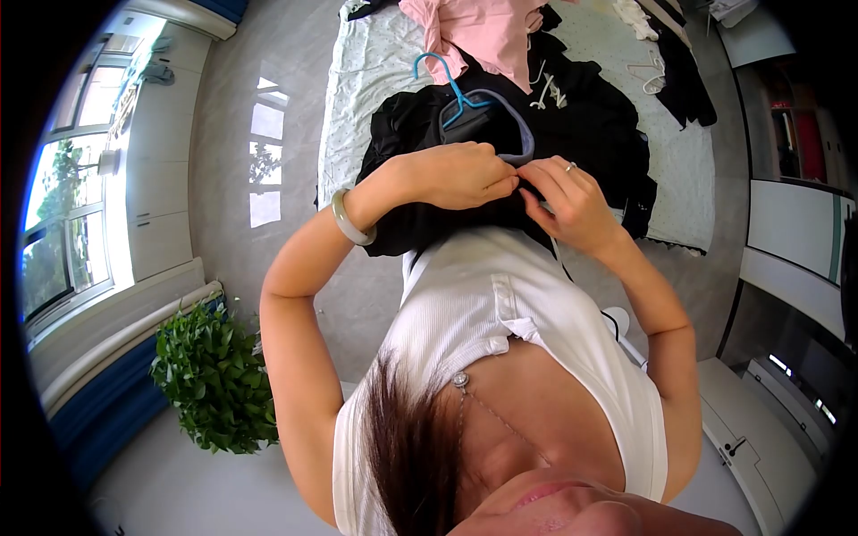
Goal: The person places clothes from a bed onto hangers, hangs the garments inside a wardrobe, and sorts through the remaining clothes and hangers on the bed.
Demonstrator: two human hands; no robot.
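Observation:
A black garment (411, 223) is in front of my chest, at the near edge of a covered surface. A blue hanger (458, 96) sits at its neck opening, with its hook pointing away from me. The grey-purple collar edge (518, 121) curves beside the hanger. My left hand (460, 174) is closed, its fingertips pinching the cloth below this edge. Right beside it, my right hand (567, 201), with a ring, has thumb and fingers closed on the same garment. The two sets of fingertips nearly meet, and the exact bit of cloth between them is hidden.
More dark clothes (590, 116) and a pink shirt (487, 36) lie beyond on the pale cloth cover (353, 89). At the right lies another black piece (684, 76) near a white hanger (651, 73). A leafy plant (214, 375) stands at lower left; cabinets (795, 232) stand at right.

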